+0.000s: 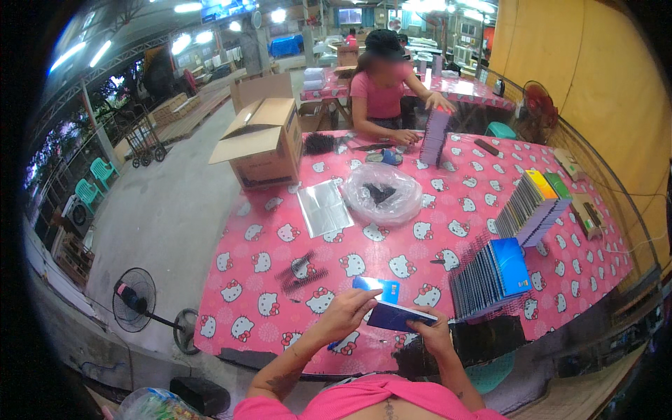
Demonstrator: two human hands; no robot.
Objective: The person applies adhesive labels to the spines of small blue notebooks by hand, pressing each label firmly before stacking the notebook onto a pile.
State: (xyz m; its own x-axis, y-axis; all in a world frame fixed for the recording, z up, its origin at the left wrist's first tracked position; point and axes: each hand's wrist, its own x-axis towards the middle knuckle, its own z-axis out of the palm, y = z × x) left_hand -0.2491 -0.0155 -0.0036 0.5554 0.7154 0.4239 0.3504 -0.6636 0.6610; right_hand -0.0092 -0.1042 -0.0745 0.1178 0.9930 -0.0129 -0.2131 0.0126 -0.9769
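Observation:
A small blue notebook [394,318] is tilted above the near part of the table. My right hand [435,332] grips its right end between thumb and fingers. At the notebook's left end is my left hand [348,315], its fingers bent together and touching the edge. A brighter blue cover [381,286] shows just beyond the fingers; whether it belongs to the same notebook I cannot tell. To the right stands a long row of blue notebooks [490,283] with dark wire spines. Loose black binding coils [302,274] lie to the left.
Across the pink patterned table [269,304], a co-worker [381,91] touches a tall purple-edged stack [435,136]. A clear plastic bag [413,203], clear sleeves [324,208] and an open carton [266,150] are nearby. Yellow-covered notebooks [528,206] stand farther right. A fan [136,299] is left.

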